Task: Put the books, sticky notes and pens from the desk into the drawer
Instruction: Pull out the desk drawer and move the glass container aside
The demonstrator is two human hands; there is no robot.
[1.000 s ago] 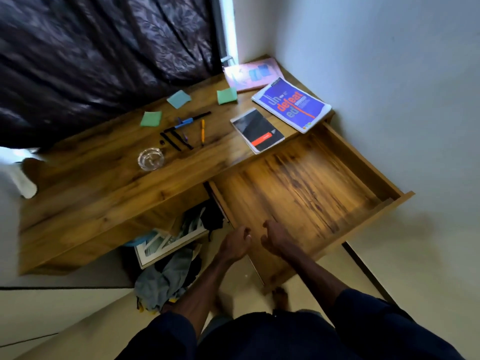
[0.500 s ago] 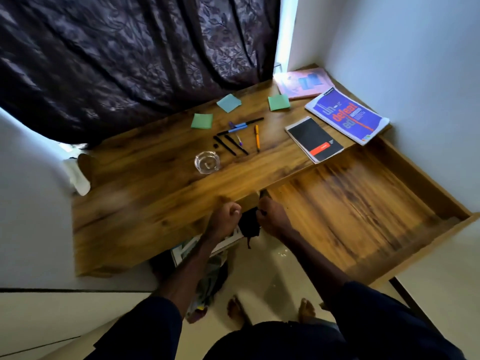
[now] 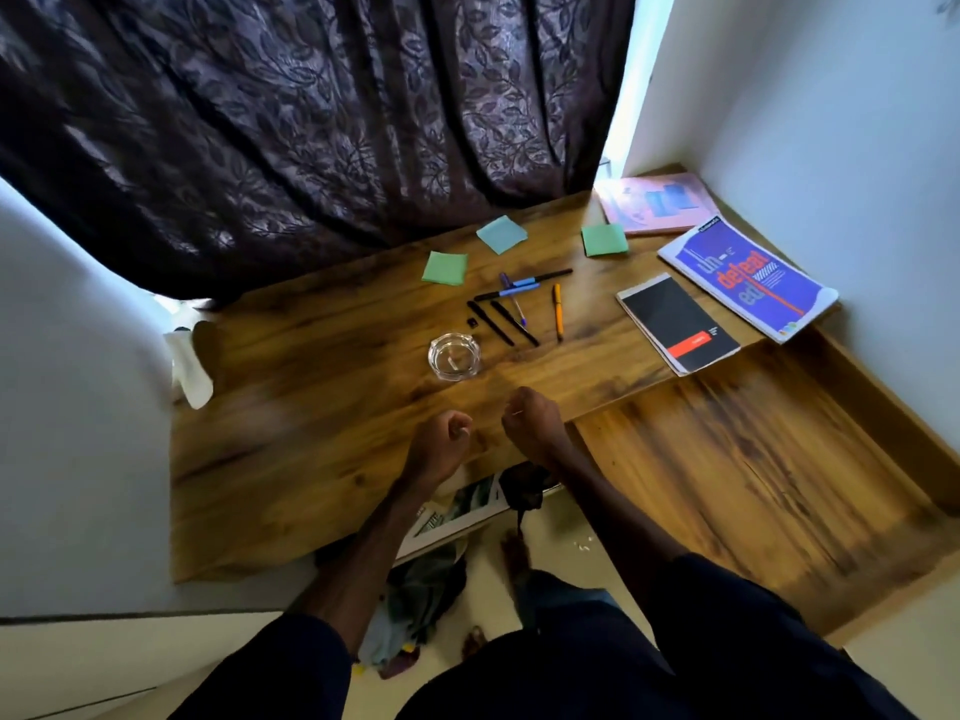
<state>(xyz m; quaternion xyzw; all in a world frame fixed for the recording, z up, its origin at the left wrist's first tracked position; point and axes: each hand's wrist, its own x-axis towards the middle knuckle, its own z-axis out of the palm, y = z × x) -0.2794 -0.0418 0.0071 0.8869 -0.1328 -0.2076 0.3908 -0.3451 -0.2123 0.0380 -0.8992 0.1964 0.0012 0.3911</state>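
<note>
Hovering over the near edge of the desk (image 3: 311,407), the left hand (image 3: 441,444) and the right hand (image 3: 532,423) are close together, each with its fingers curled in toward the palm and holding nothing. Just beyond them stands a glass ashtray (image 3: 453,356). Farther back lies a loose cluster of pens: two black pens (image 3: 491,323) side by side at a slant, an orange pen (image 3: 557,311) to their right, and blue-and-black pens (image 3: 524,285) crossing at the far end of the group. Three sticky-note pads lie beyond the pens, near the dark curtain (image 3: 311,122): a left green pad (image 3: 445,268), a blue pad (image 3: 501,234) and a right green pad (image 3: 604,240). On the right side of the desk lie the books: a pink book (image 3: 654,202) in the far corner by the wall, a blue book (image 3: 748,278) nearer than it with one corner over the desk edge, and a black notebook (image 3: 675,324) with a red label, just left of the blue one and also at the edge. The drawer (image 3: 753,485) stands pulled out at the right, below the desk top, its wooden bottom in view.
</note>
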